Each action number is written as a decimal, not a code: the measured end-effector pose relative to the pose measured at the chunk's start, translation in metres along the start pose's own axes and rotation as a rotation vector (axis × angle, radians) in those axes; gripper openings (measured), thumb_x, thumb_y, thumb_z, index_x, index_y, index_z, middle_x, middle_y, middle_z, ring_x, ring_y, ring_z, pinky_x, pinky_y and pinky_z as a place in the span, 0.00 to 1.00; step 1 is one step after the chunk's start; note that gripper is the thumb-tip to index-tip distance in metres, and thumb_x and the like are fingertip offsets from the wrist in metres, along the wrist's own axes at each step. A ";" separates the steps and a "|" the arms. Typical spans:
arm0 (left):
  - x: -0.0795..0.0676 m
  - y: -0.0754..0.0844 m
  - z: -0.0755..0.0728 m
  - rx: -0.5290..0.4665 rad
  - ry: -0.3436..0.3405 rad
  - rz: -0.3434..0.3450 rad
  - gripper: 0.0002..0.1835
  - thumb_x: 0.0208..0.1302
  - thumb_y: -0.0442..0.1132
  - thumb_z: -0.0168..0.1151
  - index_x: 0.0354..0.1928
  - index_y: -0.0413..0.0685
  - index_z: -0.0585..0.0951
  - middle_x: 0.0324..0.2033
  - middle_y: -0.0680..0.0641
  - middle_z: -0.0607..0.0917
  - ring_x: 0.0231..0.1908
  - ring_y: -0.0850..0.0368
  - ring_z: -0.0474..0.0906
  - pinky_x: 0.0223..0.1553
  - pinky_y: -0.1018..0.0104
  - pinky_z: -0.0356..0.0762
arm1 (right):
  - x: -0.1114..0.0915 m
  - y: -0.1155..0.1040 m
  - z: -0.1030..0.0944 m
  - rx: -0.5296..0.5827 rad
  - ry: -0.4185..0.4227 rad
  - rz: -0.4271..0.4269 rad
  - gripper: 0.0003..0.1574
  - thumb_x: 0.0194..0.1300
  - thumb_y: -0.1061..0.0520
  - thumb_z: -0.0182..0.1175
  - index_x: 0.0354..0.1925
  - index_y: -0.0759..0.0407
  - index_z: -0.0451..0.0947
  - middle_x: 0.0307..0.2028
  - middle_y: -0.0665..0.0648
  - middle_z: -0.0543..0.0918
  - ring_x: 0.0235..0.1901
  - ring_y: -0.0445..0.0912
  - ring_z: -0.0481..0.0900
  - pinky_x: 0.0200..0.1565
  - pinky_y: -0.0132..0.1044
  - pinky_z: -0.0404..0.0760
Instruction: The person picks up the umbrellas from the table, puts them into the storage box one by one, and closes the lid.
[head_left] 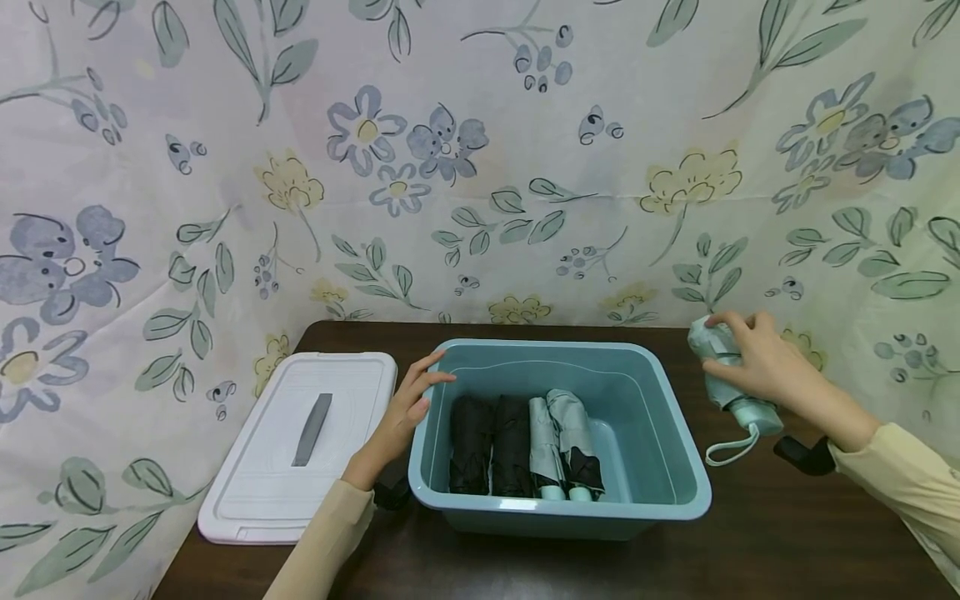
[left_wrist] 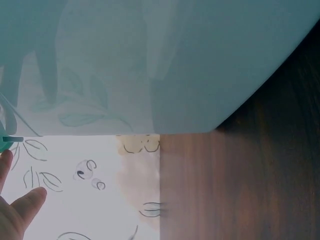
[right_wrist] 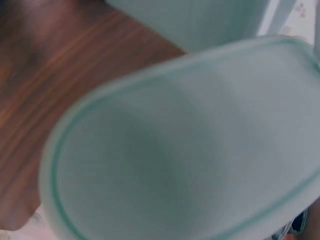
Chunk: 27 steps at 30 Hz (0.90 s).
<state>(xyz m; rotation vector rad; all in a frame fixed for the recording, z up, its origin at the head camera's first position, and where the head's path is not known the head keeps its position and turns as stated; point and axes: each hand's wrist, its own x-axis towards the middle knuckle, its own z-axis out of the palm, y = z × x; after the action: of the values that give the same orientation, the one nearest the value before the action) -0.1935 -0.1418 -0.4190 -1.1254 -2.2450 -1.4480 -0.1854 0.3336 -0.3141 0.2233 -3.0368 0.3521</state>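
Observation:
My right hand grips a folded light-teal umbrella, thumb on one side and fingers over the other, just right of the teal bin. The umbrella is tilted, its handle end toward me and a wrist strap looped below. Its pale handle end fills most of the right wrist view. At the bin's left rim, my left hand rests with fingers extended over the edge. Inside the bin, two black folded umbrellas lie beside two light-teal ones with dark undersides, side by side from the left wall.
A white lid with a grey handle lies left of the bin, near the left forearm. Everything stands on a dark wooden table. A floral cloth hangs behind the table and along its left side.

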 end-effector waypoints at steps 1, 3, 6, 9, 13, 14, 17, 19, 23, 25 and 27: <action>-0.001 -0.003 0.000 -0.002 -0.001 -0.001 0.20 0.71 0.40 0.35 0.54 0.37 0.72 0.66 0.31 0.55 0.66 0.34 0.51 0.59 0.31 0.50 | -0.001 -0.004 -0.001 0.005 -0.004 -0.003 0.36 0.60 0.45 0.57 0.60 0.56 0.57 0.45 0.77 0.59 0.20 0.55 0.70 0.19 0.41 0.66; -0.002 -0.012 0.002 -0.004 -0.002 0.002 0.20 0.71 0.40 0.36 0.54 0.37 0.72 0.67 0.32 0.55 0.66 0.35 0.50 0.59 0.31 0.49 | -0.003 -0.011 -0.004 0.018 -0.012 -0.002 0.36 0.61 0.44 0.57 0.60 0.56 0.56 0.46 0.78 0.58 0.19 0.55 0.70 0.19 0.41 0.66; -0.005 -0.027 0.004 -0.002 0.000 0.012 0.21 0.71 0.42 0.35 0.55 0.37 0.72 0.68 0.34 0.54 0.67 0.37 0.50 0.59 0.31 0.49 | -0.004 -0.021 -0.007 0.043 -0.028 -0.014 0.35 0.62 0.44 0.57 0.60 0.55 0.56 0.48 0.77 0.57 0.20 0.54 0.71 0.19 0.41 0.67; -0.007 -0.037 0.006 0.003 0.004 0.018 0.25 0.72 0.48 0.33 0.56 0.38 0.72 0.69 0.39 0.53 0.68 0.41 0.49 0.60 0.32 0.48 | -0.007 -0.033 -0.009 0.058 -0.037 -0.033 0.35 0.62 0.44 0.57 0.60 0.54 0.56 0.48 0.76 0.57 0.21 0.54 0.71 0.21 0.41 0.67; -0.007 -0.040 0.006 0.013 0.004 0.017 0.27 0.72 0.52 0.31 0.57 0.43 0.72 0.70 0.43 0.53 0.69 0.45 0.49 0.60 0.33 0.49 | -0.011 -0.049 -0.010 0.088 -0.055 -0.061 0.34 0.63 0.45 0.57 0.61 0.53 0.55 0.49 0.75 0.57 0.21 0.51 0.70 0.21 0.39 0.66; -0.007 -0.039 0.006 0.014 0.004 0.017 0.26 0.72 0.52 0.31 0.57 0.43 0.72 0.70 0.43 0.53 0.69 0.44 0.49 0.60 0.33 0.49 | -0.013 -0.054 -0.010 0.099 -0.063 -0.069 0.34 0.63 0.45 0.56 0.61 0.53 0.55 0.49 0.74 0.56 0.21 0.51 0.70 0.20 0.39 0.66; -0.007 -0.039 0.006 0.012 0.004 0.016 0.23 0.73 0.47 0.33 0.56 0.41 0.72 0.69 0.40 0.53 0.68 0.42 0.49 0.59 0.32 0.49 | -0.015 -0.066 -0.010 0.128 -0.089 -0.086 0.34 0.63 0.45 0.56 0.61 0.53 0.54 0.50 0.73 0.56 0.19 0.49 0.68 0.19 0.38 0.65; -0.006 -0.040 0.006 0.005 0.003 0.014 0.22 0.72 0.43 0.34 0.56 0.38 0.72 0.69 0.37 0.54 0.68 0.39 0.49 0.58 0.31 0.49 | -0.016 -0.073 -0.009 0.137 -0.092 -0.101 0.34 0.63 0.45 0.56 0.61 0.53 0.54 0.49 0.71 0.56 0.17 0.48 0.66 0.19 0.38 0.64; -0.006 -0.041 0.007 -0.001 0.001 0.013 0.22 0.72 0.43 0.34 0.55 0.36 0.71 0.69 0.37 0.54 0.68 0.40 0.49 0.59 0.31 0.49 | -0.017 -0.087 0.000 0.132 -0.055 -0.138 0.33 0.62 0.47 0.57 0.60 0.51 0.56 0.47 0.68 0.58 0.17 0.47 0.65 0.19 0.36 0.65; -0.006 -0.040 0.007 0.008 0.003 0.014 0.25 0.73 0.47 0.32 0.56 0.38 0.71 0.69 0.40 0.54 0.68 0.42 0.49 0.59 0.32 0.50 | -0.017 -0.093 0.006 0.144 -0.049 -0.151 0.32 0.61 0.48 0.58 0.59 0.50 0.57 0.47 0.67 0.59 0.17 0.47 0.65 0.19 0.36 0.65; -0.006 -0.039 0.007 0.019 0.011 0.019 0.27 0.73 0.52 0.31 0.56 0.41 0.72 0.70 0.42 0.54 0.68 0.44 0.49 0.59 0.33 0.50 | -0.016 -0.098 0.012 0.167 -0.064 -0.152 0.32 0.61 0.48 0.58 0.59 0.50 0.57 0.45 0.66 0.59 0.16 0.46 0.63 0.18 0.36 0.65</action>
<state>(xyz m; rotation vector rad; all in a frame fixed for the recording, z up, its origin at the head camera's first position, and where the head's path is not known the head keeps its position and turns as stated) -0.2156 -0.1471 -0.4521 -1.1269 -2.2303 -1.4190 -0.1549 0.2384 -0.3052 0.4817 -3.0279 0.5968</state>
